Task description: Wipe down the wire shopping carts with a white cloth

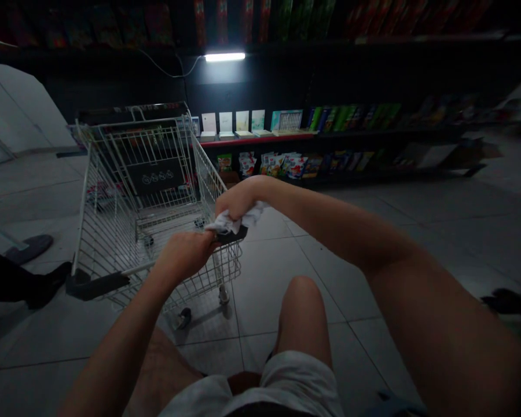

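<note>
A wire shopping cart (113, 191) stands on the tiled floor in front of me, its push handle (125, 272) running from lower left to the right end cap. My left hand (184, 253) is closed around the handle bar near its right end. My right hand (237, 201) is closed on a white cloth (238, 220), which it presses onto the dark right end of the handle. My bare knees show below.
Low shelves (312, 136) with books and coloured packets line the back wall under a tube light (224, 57). Another person's dark shoe and leg (35, 286) stand at the left, close to the cart. A dark object (507, 301) lies at the right edge.
</note>
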Tool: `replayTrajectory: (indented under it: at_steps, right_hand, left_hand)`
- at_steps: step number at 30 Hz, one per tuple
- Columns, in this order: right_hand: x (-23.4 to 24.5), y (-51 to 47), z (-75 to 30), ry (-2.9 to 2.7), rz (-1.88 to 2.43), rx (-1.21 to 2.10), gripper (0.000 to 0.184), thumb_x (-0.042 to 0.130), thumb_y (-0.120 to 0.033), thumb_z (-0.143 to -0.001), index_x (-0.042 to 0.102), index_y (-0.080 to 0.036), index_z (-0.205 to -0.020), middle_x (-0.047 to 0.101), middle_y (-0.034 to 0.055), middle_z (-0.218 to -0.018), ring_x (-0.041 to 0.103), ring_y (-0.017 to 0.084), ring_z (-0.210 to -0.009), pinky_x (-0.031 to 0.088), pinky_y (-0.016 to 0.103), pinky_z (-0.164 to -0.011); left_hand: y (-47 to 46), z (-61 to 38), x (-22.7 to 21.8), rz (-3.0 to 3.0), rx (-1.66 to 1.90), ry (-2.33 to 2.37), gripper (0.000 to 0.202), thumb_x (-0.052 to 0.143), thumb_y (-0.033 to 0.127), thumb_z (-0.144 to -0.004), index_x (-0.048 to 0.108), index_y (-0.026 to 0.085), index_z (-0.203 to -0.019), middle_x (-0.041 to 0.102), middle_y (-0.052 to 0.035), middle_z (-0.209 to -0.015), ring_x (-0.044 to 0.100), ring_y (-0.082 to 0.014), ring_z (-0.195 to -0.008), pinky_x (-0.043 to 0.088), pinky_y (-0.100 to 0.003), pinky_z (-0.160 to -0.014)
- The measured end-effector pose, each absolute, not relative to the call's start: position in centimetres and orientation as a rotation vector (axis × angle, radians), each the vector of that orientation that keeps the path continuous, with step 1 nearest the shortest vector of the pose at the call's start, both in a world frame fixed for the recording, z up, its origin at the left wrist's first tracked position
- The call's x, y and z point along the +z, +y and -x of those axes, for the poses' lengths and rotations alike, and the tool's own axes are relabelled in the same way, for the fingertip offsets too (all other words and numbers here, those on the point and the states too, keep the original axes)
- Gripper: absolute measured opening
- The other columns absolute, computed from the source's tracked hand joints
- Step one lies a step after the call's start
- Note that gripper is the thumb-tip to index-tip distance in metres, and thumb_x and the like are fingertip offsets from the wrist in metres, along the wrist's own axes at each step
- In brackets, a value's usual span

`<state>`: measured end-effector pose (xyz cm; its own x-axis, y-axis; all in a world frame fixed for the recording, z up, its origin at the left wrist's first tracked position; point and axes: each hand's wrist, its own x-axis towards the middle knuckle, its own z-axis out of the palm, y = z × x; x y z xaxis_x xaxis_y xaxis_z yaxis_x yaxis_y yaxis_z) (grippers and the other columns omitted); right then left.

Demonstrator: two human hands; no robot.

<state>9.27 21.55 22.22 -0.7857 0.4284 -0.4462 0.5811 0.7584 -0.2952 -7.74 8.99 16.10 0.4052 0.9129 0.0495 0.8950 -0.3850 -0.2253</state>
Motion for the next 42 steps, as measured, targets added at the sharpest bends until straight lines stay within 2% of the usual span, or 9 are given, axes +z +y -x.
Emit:
replayTrajectory:
  at_steps: [3, 5, 8, 11, 14, 23, 29, 37, 42]
  right_hand:
    - [21.8, 20.2, -15.0, 3.068, -0.970, -0.702, 0.036, 0.048, 0.001, -0.073, 0.074, -0.014, -0.094, 0.070, -0.0014, -0.076, 0.061, 0.009, -0.071, 0.051, 0.023, -0.074]
    - [18.9, 19.2, -17.2, 3.459, -1.195, -0.739, 0.045, 0.045, -0.002, -0.076, 0.072, -0.017, -0.109, 0.074, 0.0009, -0.097, 0.067, 0.012, -0.087, 0.054, 0.027, -0.086]
    - [11.6, 17.2, -16.1, 3.828, -1.416, -0.777, 0.050, 0.047, -0.009, -0.078, 0.066, -0.019, -0.124, 0.065, 0.0052, -0.132, 0.060, 0.019, -0.123, 0.048, 0.036, -0.108]
    - [3.9, 14.7, -11.8, 3.825, -2.069, -0.876, 0.054, 0.045, -0.016, -0.085, 0.054, -0.018, -0.139, 0.053, 0.0099, -0.146, 0.050, 0.021, -0.137, 0.045, 0.038, -0.113]
    - [-0.8, 12.7, -8.5, 3.563, -2.564, -0.980, 0.063, 0.045, -0.018, -0.086, 0.040, -0.015, -0.149, 0.049, 0.0125, -0.150, 0.047, 0.022, -0.140, 0.046, 0.039, -0.112]
    - [-3.2, 14.3, -7.4, 3.680, -2.611, -0.583, 0.059, 0.040, -0.019, -0.088, 0.041, -0.018, -0.148, 0.049, 0.0130, -0.149, 0.043, 0.024, -0.143, 0.040, 0.045, -0.118]
    - [-8.6, 13.4, -6.7, 3.807, -2.224, -0.355, 0.049, 0.043, -0.015, -0.088, 0.059, -0.021, -0.135, 0.051, 0.0120, -0.148, 0.042, 0.026, -0.144, 0.040, 0.049, -0.120]
    - [-11.0, 11.5, -8.4, 3.769, -2.095, -0.395, 0.040, 0.044, -0.014, -0.093, 0.068, -0.027, -0.122, 0.060, 0.0070, -0.138, 0.055, 0.021, -0.134, 0.051, 0.041, -0.111]
    - [-10.4, 11.2, -8.9, 3.648, -2.665, -0.449, 0.041, 0.044, -0.022, -0.093, 0.063, -0.022, -0.129, 0.057, 0.0118, -0.141, 0.055, 0.022, -0.133, 0.052, 0.041, -0.108]
  left_hand:
    - [9.3, 8.0, 16.3, 2.472, 0.175, -1.624, 0.040, 0.032, 0.046, -0.100, 0.062, 0.021, -0.107, 0.075, -0.0104, -0.091, 0.072, -0.0283, -0.085, 0.044, -0.033, -0.064]
    - [9.7, 7.9, 16.6, 2.497, 0.180, -1.657, 0.042, 0.032, 0.049, -0.099, 0.060, 0.021, -0.113, 0.075, -0.0102, -0.094, 0.071, -0.0285, -0.088, 0.044, -0.034, -0.067]
    - [10.6, 7.0, 17.0, 2.543, 0.071, -1.691, 0.047, 0.031, 0.053, -0.098, 0.054, 0.021, -0.126, 0.074, -0.0099, -0.109, 0.069, -0.0281, -0.097, 0.045, -0.033, -0.072]
    - [11.7, 6.0, 17.0, 2.657, 0.010, -1.622, 0.050, 0.023, 0.053, -0.100, 0.060, 0.022, -0.111, 0.073, -0.0089, -0.106, 0.068, -0.0257, -0.095, 0.044, -0.032, -0.072]
    - [12.4, 5.7, 16.8, 2.731, -0.005, -1.612, 0.053, 0.018, 0.052, -0.101, 0.061, 0.021, -0.098, 0.072, -0.0073, -0.089, 0.067, -0.0228, -0.080, 0.042, -0.031, -0.067]
    - [12.5, 5.7, 16.7, 2.654, 0.048, -1.587, 0.048, 0.024, 0.052, -0.100, 0.060, 0.022, -0.097, 0.071, -0.0062, -0.085, 0.066, -0.0227, -0.078, 0.038, -0.031, -0.065]
    - [12.5, 5.5, 16.6, 2.638, 0.049, -1.604, 0.049, 0.024, 0.052, -0.100, 0.062, 0.021, -0.098, 0.072, -0.0068, -0.087, 0.066, -0.0229, -0.079, 0.037, -0.030, -0.064]
    - [12.2, 5.6, 16.7, 2.613, 0.035, -1.660, 0.049, 0.025, 0.051, -0.100, 0.063, 0.021, -0.100, 0.073, -0.0078, -0.088, 0.067, -0.0226, -0.078, 0.038, -0.030, -0.064]
    - [12.1, 5.6, 16.7, 2.625, 0.023, -1.658, 0.050, 0.025, 0.052, -0.100, 0.063, 0.020, -0.100, 0.072, -0.0084, -0.088, 0.067, -0.0232, -0.080, 0.039, -0.030, -0.065]
